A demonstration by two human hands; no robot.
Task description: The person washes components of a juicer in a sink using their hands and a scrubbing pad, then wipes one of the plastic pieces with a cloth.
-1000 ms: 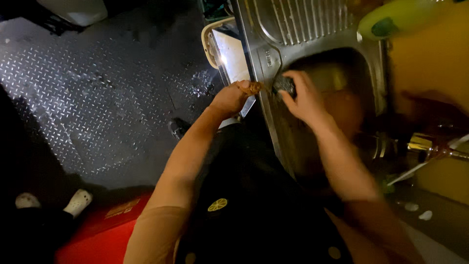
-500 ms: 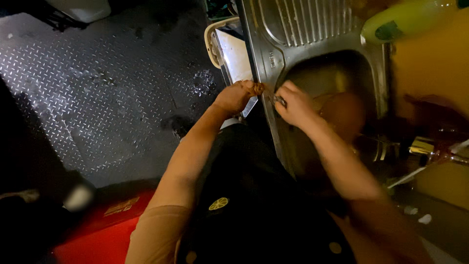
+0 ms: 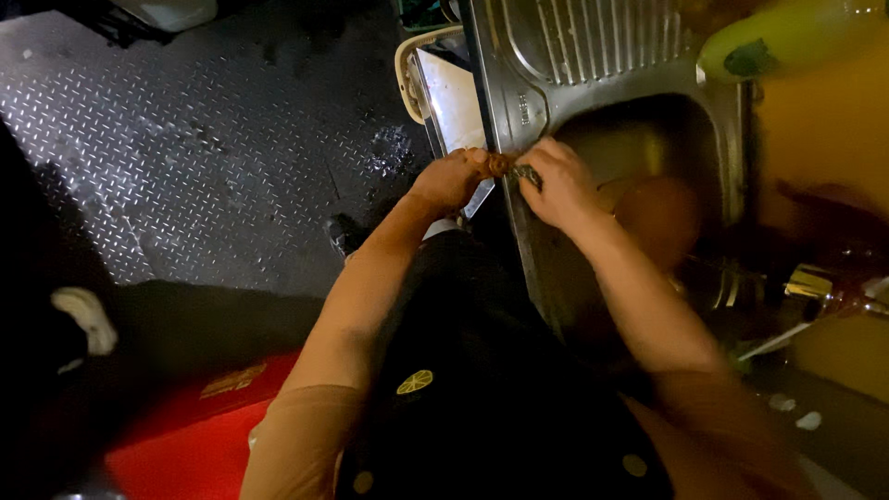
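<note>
Steel chequer-plate floor (image 3: 185,157) fills the left, a stainless sink (image 3: 593,111) with a ribbed drainer the right. A red mat (image 3: 194,444) lies below, a yellow-green bottle (image 3: 787,37) above the basin. Over the sink's front rim, the left hand (image 3: 454,179) and right hand (image 3: 556,183) meet, fingers pinching a small dark object (image 3: 526,172), too blurred to identify.

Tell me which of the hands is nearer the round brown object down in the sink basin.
Right. The right hand is at the sink's front rim, partly over the basin, just left of the brown object. The left hand is outside the rim, farther away.
</note>
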